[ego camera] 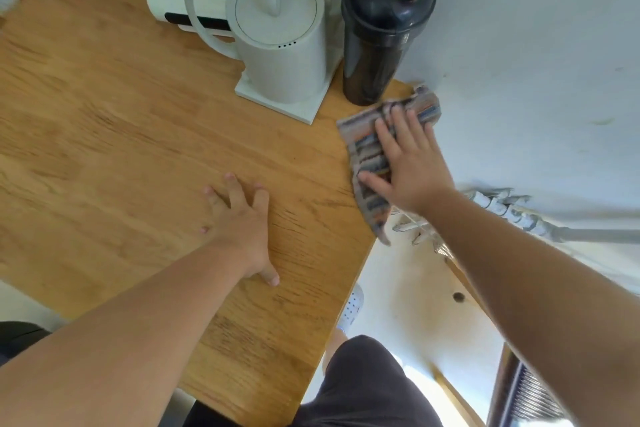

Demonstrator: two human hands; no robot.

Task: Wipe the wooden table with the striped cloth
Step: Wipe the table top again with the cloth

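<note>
Fingers (pixel 398 128) of the right hand (pixel 410 163) lie spread flat, pressing the striped cloth (pixel 367 149) onto the wooden table (pixel 121 114) just in front of the black shaker bottle (pixel 377 35); the left hand (pixel 242 225), fingers splayed and holding nothing, rests on the table nearer the person than the bottle; a white kettle (pixel 280 35) stands beside the bottle.

We see a honey-brown desk (pixel 121 121) with darker wood grain, a cloth (pixel 367 149) striped in grey, orange and blue, a white kettle (pixel 280 45), and a black bottle (pixel 374 45) capped in orange-red

Two hands (pixel 242 218), one cloth (pixel 367 149), one kettle (pixel 280 45), one shaker bottle (pixel 377 42).
</note>
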